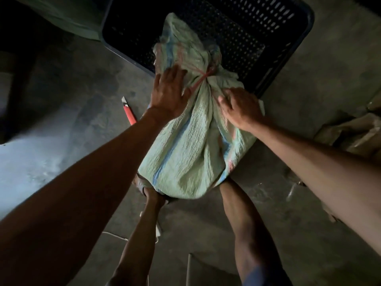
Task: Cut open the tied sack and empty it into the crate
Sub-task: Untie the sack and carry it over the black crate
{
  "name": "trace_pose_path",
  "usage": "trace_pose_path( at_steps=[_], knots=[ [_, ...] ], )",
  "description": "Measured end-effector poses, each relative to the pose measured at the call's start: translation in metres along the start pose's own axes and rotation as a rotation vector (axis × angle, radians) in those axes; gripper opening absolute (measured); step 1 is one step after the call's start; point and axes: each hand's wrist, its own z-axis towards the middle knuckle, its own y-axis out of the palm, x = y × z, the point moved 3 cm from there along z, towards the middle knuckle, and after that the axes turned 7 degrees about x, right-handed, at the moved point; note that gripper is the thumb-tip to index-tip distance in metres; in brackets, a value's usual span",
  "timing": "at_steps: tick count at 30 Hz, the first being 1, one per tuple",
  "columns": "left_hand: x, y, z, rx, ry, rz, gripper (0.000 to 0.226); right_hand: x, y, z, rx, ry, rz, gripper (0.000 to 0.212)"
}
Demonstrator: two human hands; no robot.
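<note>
A pale green woven sack [191, 153] with blue and pink stripes stands on the concrete floor, its top leaning over the near rim of a dark blue perforated crate [288, 65]. A red string [203, 78] ties its neck tight. My left hand [168, 93] lies flat on the sack's left shoulder with its fingers spread. My right hand [240, 108] has bent fingers clutching the folds just below and right of the tie. A red utility knife [128, 112] lies on the floor to the left of the sack, touched by neither hand.
My bare legs [241, 215] flank the sack's bottom. Crumpled brown cardboard [350, 133] lies at the right. A greenish cloth or bag [68, 15] sits left of the crate. A thin white cord [121, 236] runs over the floor near my feet. The place is dim.
</note>
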Motion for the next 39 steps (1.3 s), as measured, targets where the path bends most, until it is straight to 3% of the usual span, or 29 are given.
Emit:
trace_pose_path(
  at_steps=[3,5,12,18,20,21,23,24,25,26,28,29,30,31,32,34,36,37,39],
  knots=[
    [0.001,-0.03,-0.036,0.075,-0.15,-0.142,0.061,-0.021,-0.028,-0.048,0.192,0.025,-0.011,0.055],
    [-0.004,-0.048,-0.068,0.032,-0.257,-0.229,0.059,-0.04,-0.042,-0.089,0.209,0.042,0.002,0.053],
    [-0.054,-0.039,-0.184,-0.195,-0.515,-0.282,0.062,-0.071,0.015,-0.205,-0.183,0.373,0.121,0.047],
    [-0.13,0.088,-0.236,-0.389,-0.761,-0.315,0.07,-0.04,0.139,-0.232,-0.282,0.862,0.23,0.051],
    [-0.143,0.104,-0.239,-0.422,-0.827,-0.368,0.084,-0.039,0.153,-0.232,-0.196,0.991,0.316,0.046],
    [-0.16,0.154,-0.246,-0.52,-0.872,-0.373,0.097,-0.035,0.171,-0.225,-0.137,1.038,0.325,0.047],
    [-0.225,0.297,-0.253,-0.565,-0.915,-0.382,0.141,-0.027,0.207,-0.21,-0.034,1.065,0.411,0.054],
    [-0.23,0.331,-0.257,-0.556,-0.974,-0.407,0.159,-0.024,0.221,-0.203,0.011,1.065,0.467,0.058],
    [-0.219,0.342,-0.268,-0.501,-1.092,-0.446,0.161,-0.021,0.233,-0.196,0.034,1.054,0.493,0.061],
    [-0.189,0.312,-0.274,-0.493,-1.116,-0.46,0.144,-0.018,0.241,-0.188,0.029,1.035,0.494,0.063],
    [-0.133,0.268,-0.278,-0.467,-1.173,-0.606,0.085,-0.019,0.252,-0.174,0.0,0.968,0.547,0.066],
    [-0.12,0.254,-0.275,-0.371,-1.108,-0.611,0.074,-0.019,0.258,-0.167,-0.022,0.938,0.603,0.064],
    [-0.107,0.216,-0.262,-0.302,-1.122,-0.607,0.075,-0.022,0.259,-0.164,-0.026,0.921,0.657,0.059],
    [-0.137,0.267,-0.27,-0.144,-1.195,-0.596,0.084,-0.026,0.255,-0.165,-0.016,0.906,0.681,0.052],
    [-0.151,0.272,-0.27,-0.104,-1.174,-0.493,0.091,-0.031,0.248,-0.169,-0.012,0.892,0.689,0.048],
    [-0.174,0.266,-0.273,-0.151,-1.157,-0.473,0.09,-0.038,0.227,-0.186,0.014,0.866,0.706,0.049],
    [-0.174,0.238,-0.271,-0.123,-1.174,-0.607,0.086,-0.048,0.192,-0.211,0.077,0.901,0.788,0.057],
    [-0.166,0.202,-0.271,-0.09,-1.181,-0.694,0.081,-0.057,0.171,-0.221,0.096,0.926,0.825,0.055],
    [-0.156,0.141,-0.26,-0.036,-1.116,-0.843,0.046,-0.065,0.134,-0.227,0.101,0.954,0.912,0.038]
  ],
)
